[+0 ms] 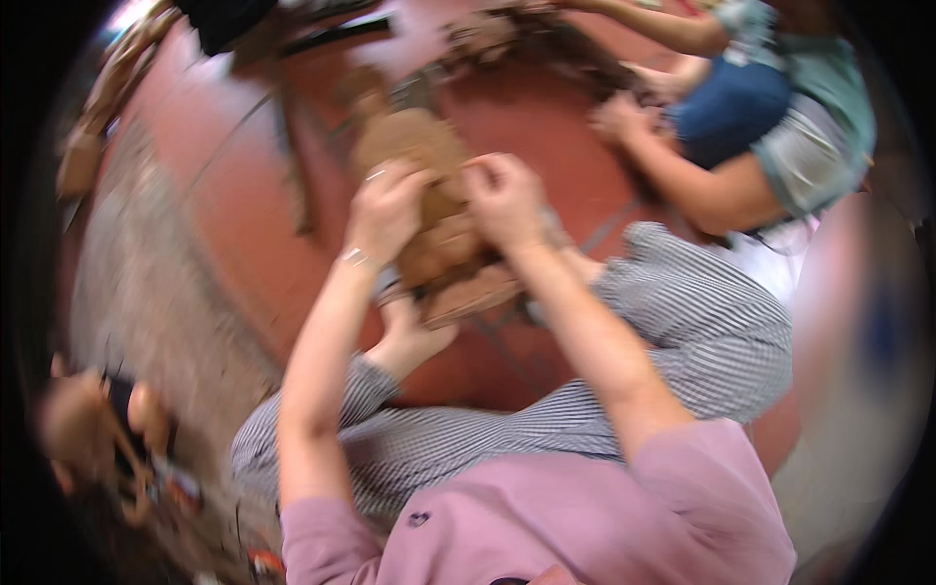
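A brown, rounded carved-looking piece (pixel 414 139) lies between my feet, its details smeared by blur. My left hand (pixel 388 210) rests against its left side with the fingers curled inward; whatever they hold, if anything, is hidden. At the right edge of the piece, my right hand (pixel 507 200) is closed with thumb and fingertips drawn together. Anything in that pinch is too small or blurred to name. Nearest to me, a flat brown block (pixel 473 297) lies at the piece's lower end, by my bare left foot (pixel 414 336).
Red floor tiles (pixel 531 122) surround the work. At the right, another person (pixel 809 127) sits with hands near dark brown pieces (pixel 575 58). A thin brown stick (pixel 295 166) lies at the left. Brown wooden-looking objects (pixel 97 429) stand at the lower left.
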Available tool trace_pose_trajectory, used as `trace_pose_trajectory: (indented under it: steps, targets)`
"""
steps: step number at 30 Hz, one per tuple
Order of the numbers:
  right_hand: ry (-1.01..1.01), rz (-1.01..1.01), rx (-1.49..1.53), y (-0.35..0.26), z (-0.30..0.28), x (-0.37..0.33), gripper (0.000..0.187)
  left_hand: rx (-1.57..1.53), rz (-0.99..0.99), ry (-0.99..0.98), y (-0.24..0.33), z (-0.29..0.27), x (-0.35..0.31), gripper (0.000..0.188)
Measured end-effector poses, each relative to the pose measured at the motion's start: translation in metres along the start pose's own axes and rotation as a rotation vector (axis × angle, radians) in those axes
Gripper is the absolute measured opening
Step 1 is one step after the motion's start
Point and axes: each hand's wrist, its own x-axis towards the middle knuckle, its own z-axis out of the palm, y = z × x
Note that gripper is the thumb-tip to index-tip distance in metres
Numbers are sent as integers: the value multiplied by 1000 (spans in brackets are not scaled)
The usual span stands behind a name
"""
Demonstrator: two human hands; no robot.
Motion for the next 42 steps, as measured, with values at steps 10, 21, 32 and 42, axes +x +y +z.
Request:
trace_pose_trajectory:
  steps: [10,21,32,42]
  targets:
    - [25,50,-86,13,10,-15,11,79,87,-156,-13,10,-22,23]
    - [2,24,-28,4,28,-12,12,130,11,-141,-51,-6,-20,24]
    - [22,28,-60,7,17,-15,10,165,-14,-97,-57,-7,-38,20]
    - [33,-52,-58,9,4,-5,15,167,50,-46,-26,-9,-12,37]
